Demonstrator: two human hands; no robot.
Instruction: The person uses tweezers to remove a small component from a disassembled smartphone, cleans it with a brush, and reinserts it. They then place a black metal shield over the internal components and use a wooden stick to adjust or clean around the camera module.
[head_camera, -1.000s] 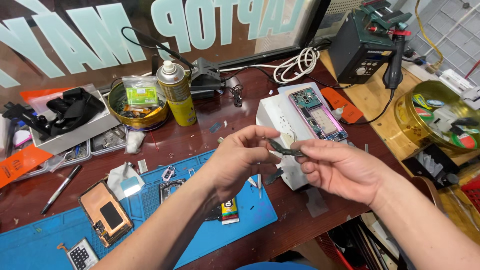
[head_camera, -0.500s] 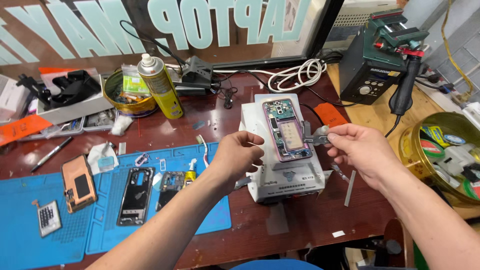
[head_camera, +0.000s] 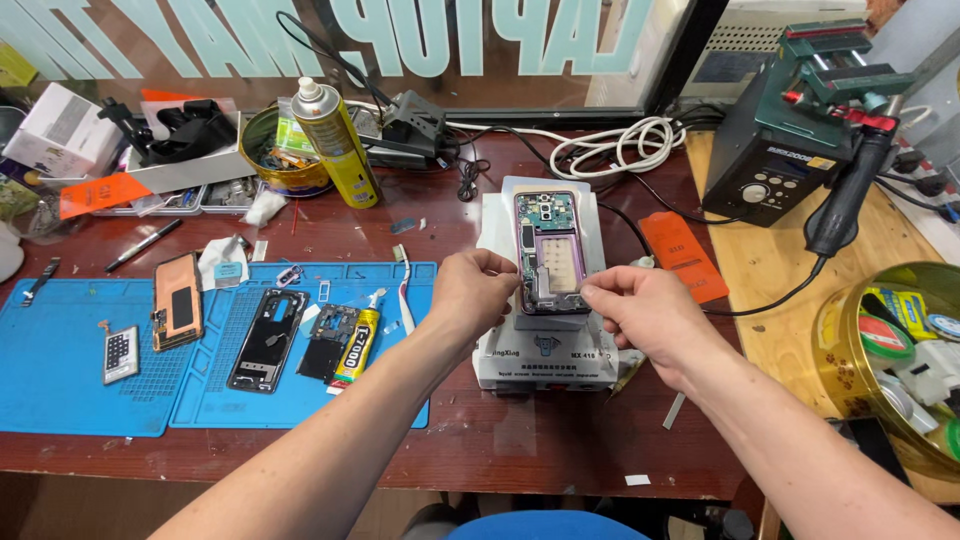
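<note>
now both hands meet at the near end of the phone (head_camera: 549, 250), which lies opened, insides up, on a white box (head_camera: 545, 352). its long axis runs straight away from the person, camera end far. the left hand (head_camera: 470, 290) pinches the near left edge, the right hand (head_camera: 640, 308) pinches the near right corner. left of the grip, a glue tube (head_camera: 357, 345) rests on the blue mat (head_camera: 300, 400).

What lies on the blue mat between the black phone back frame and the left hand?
In the head view, between the black phone back frame and the left hand lie a small dark circuit board, a yellow glue tube and a white toothbrush.
</note>
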